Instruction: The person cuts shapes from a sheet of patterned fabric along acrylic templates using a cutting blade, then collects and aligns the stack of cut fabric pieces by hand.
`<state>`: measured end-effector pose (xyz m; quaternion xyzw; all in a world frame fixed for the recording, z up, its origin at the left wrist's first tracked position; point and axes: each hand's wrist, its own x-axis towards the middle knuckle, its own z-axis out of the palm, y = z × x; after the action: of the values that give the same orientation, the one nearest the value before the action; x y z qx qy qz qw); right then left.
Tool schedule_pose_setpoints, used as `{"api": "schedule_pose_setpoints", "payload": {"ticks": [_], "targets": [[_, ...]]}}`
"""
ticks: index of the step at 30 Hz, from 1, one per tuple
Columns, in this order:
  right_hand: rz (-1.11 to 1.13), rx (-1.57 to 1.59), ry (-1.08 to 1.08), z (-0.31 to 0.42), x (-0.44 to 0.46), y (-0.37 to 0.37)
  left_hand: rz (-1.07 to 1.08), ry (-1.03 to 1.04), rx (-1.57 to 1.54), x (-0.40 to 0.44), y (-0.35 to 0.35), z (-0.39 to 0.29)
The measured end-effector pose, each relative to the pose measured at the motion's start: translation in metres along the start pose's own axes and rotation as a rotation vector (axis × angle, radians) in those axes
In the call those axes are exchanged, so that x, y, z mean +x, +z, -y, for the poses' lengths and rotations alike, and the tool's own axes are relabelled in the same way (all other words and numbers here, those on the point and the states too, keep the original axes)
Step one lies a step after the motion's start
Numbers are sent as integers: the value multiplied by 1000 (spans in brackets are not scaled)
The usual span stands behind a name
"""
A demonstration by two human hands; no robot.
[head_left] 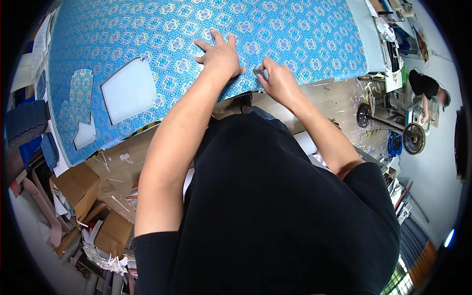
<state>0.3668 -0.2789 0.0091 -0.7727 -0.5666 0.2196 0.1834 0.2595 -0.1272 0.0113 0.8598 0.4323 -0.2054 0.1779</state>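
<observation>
Blue patterned fabric point(275, 24) lies spread over the table. My left hand point(221, 57) presses flat on it near the front edge, fingers spread, holding nothing. Just to its right, my right hand point(280, 81) is closed around a small grey tool point(264, 74), whose tip points left at the fabric; its exact kind is too small to tell. On the left part of the fabric are a white four-sided piece point(130, 92), a patterned cut piece point(81, 93) and a smaller white piece point(85, 135).
Cardboard boxes point(77, 186) and scraps lie on the floor at lower left. Folded dark blue cloth point(27, 123) is at the left edge. A stand with round weights point(414, 138) is at right, where another person point(424, 88) works beyond it.
</observation>
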Motion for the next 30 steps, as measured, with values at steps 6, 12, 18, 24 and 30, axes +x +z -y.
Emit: {"api": "schedule_pose_setpoints", "payload": {"ticks": [6,12,18,24,30], "targets": [[-163,95,-19,-18,-15,30,-6,7,8,2,2,0],[-504,195,-312,-41,-23,56,-6,-1,42,-1,-2,-3],[-30,213,-258,-38,-6,-10,1,-9,29,2,-1,-3],[188,102,-390,-50,20,-35,19,-24,27,2,-2,-4],[299,7,-465,-41,33,-44,4,-31,19,2,0,-3]]}}
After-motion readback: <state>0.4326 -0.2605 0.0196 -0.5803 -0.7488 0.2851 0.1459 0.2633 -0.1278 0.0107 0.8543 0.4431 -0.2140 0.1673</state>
